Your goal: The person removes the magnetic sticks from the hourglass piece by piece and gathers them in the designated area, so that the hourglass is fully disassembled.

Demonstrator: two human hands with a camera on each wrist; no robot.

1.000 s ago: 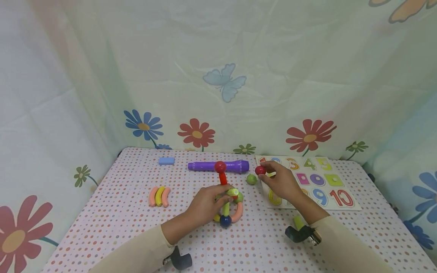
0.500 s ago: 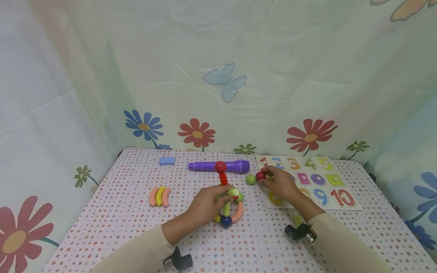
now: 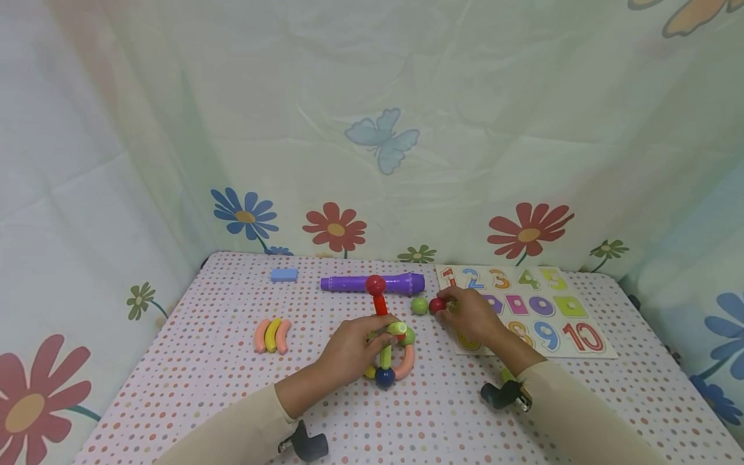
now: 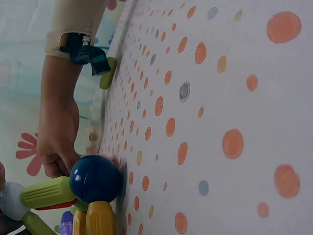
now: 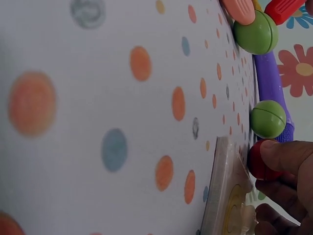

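Observation:
My left hand [image 3: 372, 339] grips a toy built of coloured rods and balls [image 3: 388, 352] standing on the dotted table. The toy has a blue ball [image 3: 384, 376] at its near side and a red rod topped by a red ball [image 3: 375, 284]. In the left wrist view the blue ball [image 4: 96, 179] joins a yellow rod [image 4: 100, 218] and a green rod [image 4: 46, 192]. My right hand [image 3: 447, 310] pinches a loose red ball [image 3: 437, 305] close beside a green ball [image 3: 419, 305]. The right wrist view shows the fingers [image 5: 288, 155] on the red ball [image 5: 260, 161], just short of the green ball [image 5: 267, 119].
A purple tube [image 3: 372, 283] lies behind the toy, with a blue block [image 3: 284, 274] to its left. Three curved pieces [image 3: 271, 334] lie at the left. A number puzzle board [image 3: 587, 352] covers the right side. A green piece [image 4: 108, 73] lies by my right wrist.
My right hand has carried the red ball left and down, beside the green ball, which shifted slightly left. The left hand and the toy have stayed put.

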